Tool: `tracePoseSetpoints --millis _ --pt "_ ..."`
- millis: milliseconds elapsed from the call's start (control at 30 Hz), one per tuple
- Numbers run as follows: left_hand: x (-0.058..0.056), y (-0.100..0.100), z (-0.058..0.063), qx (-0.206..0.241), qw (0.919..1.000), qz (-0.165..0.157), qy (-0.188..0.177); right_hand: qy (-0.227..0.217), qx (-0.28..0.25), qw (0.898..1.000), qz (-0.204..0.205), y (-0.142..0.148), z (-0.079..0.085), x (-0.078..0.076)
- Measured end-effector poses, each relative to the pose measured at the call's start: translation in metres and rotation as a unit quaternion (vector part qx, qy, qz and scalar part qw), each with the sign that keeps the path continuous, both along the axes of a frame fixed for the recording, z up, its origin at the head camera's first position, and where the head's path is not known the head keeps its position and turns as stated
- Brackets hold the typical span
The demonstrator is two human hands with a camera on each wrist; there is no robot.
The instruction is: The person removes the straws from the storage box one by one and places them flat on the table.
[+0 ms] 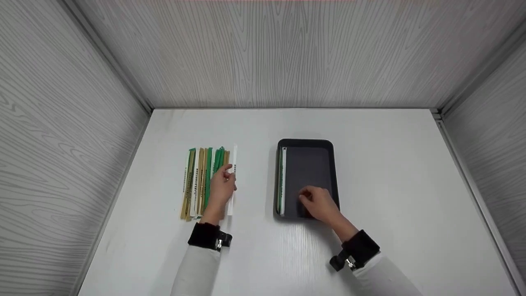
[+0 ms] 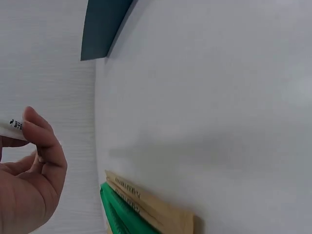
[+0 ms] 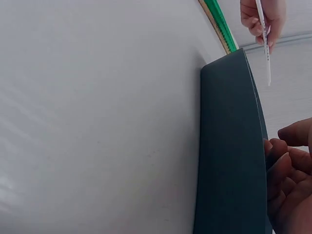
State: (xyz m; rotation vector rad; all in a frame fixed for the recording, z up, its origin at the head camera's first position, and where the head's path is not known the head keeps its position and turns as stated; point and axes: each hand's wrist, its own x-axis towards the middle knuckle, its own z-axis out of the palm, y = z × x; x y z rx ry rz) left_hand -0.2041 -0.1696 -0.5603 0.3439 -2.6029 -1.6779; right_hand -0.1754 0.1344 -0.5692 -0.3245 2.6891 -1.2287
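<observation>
My left hand (image 1: 222, 187) pinches a white, paper-wrapped chopstick packet (image 1: 235, 158) just right of a row of similar packets. In the left wrist view printed characters show on the white wrapper (image 2: 15, 125) by the fingertips. The row holds several white, brown and green packets (image 1: 202, 176) side by side; my forearm and hand cover part of it. A dark rectangular tray (image 1: 308, 168) lies to the right, with a white packet (image 1: 283, 181) and a green one along its left wall. My right hand (image 1: 321, 203), fingers loosely bent and holding nothing visible, hovers over the tray's near right part.
A white tabletop (image 1: 254, 255) carries everything. Grey wood-grain panels (image 1: 263, 53) enclose it at the back and on both sides. Each wrist wears a black band with a small camera (image 1: 224, 239). Bare tabletop lies between the row and the tray.
</observation>
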Motion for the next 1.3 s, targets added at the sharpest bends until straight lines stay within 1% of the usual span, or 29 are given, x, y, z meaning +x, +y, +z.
tracePoseSetpoints --millis 133,200,367,500,600,700,767,833,933,1067,1167,1300 --pt "-0.004 -0.021 -0.004 -0.044 0.9989 0.009 0.012 0.004 0.005 1.000 0.001 0.001 -0.002 0.000" --pt "-0.006 -0.031 -0.006 -0.077 0.9968 0.014 0.012 0.003 0.008 1.000 0.002 0.002 -0.003 0.000" --pt "-0.008 -0.049 -0.012 -0.137 0.9900 0.033 0.006 0.006 0.020 1.000 0.004 0.003 -0.004 -0.001" --pt "-0.008 -0.054 -0.015 -0.180 0.9828 0.039 0.007 0.009 0.027 1.000 0.010 0.002 -0.004 -0.002" --pt "-0.008 -0.054 -0.017 -0.225 0.9736 0.041 0.003 0.005 0.032 0.999 0.018 0.000 -0.005 -0.002" --pt "-0.007 -0.051 -0.014 -0.260 0.9646 0.044 0.005 0.004 0.040 0.999 0.025 -0.001 -0.005 -0.003" --pt "-0.006 -0.047 -0.011 -0.273 0.9609 0.046 0.016 0.004 0.048 0.998 0.030 -0.002 -0.005 -0.005" --pt "-0.005 -0.040 -0.008 -0.269 0.9616 0.043 0.029 0.003 0.051 0.998 0.037 -0.004 -0.005 -0.006" --pt "-0.002 -0.026 -0.005 -0.255 0.9653 0.030 0.047 0.004 0.061 0.997 0.057 -0.006 -0.005 -0.008" --pt "0.002 -0.005 -0.002 -0.231 0.9713 0.004 0.055 0.019 0.090 0.992 0.090 -0.009 -0.008 -0.009" --pt "0.005 0.010 0.001 -0.196 0.9787 -0.005 0.060 0.030 0.111 0.987 0.111 -0.012 -0.010 -0.009" --pt "0.010 0.028 0.004 -0.142 0.9877 -0.011 0.065 0.044 0.118 0.982 0.140 -0.016 -0.012 -0.009"
